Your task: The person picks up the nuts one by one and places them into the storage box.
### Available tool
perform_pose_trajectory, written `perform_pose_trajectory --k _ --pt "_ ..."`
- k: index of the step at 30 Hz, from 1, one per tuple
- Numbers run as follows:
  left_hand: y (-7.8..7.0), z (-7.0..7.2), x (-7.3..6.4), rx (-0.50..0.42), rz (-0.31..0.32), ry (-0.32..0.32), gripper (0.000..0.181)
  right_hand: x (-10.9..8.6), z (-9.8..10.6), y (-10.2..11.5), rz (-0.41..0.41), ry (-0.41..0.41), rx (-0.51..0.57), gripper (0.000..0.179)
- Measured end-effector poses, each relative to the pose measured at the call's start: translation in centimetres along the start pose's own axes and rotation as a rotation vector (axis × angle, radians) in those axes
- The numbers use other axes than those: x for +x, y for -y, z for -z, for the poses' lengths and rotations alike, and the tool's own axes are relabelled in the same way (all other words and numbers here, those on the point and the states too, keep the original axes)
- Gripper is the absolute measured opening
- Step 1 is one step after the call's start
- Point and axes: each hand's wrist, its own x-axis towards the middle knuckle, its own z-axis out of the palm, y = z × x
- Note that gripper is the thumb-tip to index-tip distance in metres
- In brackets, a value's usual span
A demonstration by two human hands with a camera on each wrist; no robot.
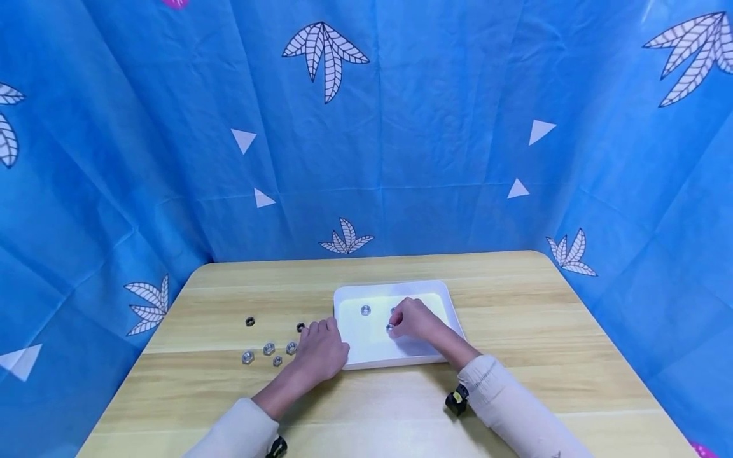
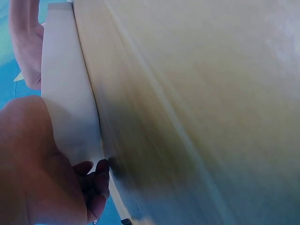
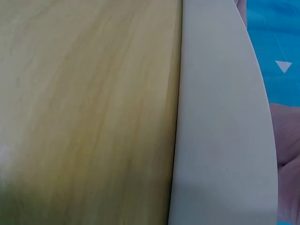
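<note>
In the head view my right hand (image 1: 413,318) reaches over the white tray (image 1: 366,353), thumb and fingertips pinching a silver hex nut (image 1: 389,327) low over its floor. Another silver nut (image 1: 366,310) lies inside toward the back left, and one more is partly covered by the right hand. My left hand (image 1: 323,348) grips the tray's left side, its thumb over the rim; the left wrist view shows curled fingers (image 2: 101,180) by the tray's corner. From the right wrist, the tray's front wall (image 3: 222,117) hides the right fingertips.
Left of the tray lie several loose nuts: a dark one (image 1: 249,321) farther back, a second dark one (image 1: 300,327) by the left fingers, and silver ones (image 1: 269,348) nearer the front. A blue patterned curtain (image 1: 401,127) hangs behind the wooden table (image 1: 515,305).
</note>
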Motion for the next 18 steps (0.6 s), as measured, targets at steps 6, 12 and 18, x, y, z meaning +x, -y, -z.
perform_pose_trajectory --k 6,12,18 --pt "0.01 -0.15 0.05 0.009 0.003 0.000 0.036 -0.23 -0.02 0.49 -0.009 0.002 -0.037 0.009" --pt "-0.01 -0.02 0.09 0.012 0.007 0.002 0.036 -0.36 0.07 0.67 0.030 -0.018 -0.099 0.008" --pt "0.04 -0.17 0.00 0.007 0.001 -0.011 0.034 -0.66 -0.11 0.46 0.057 -0.018 -0.099 0.012"
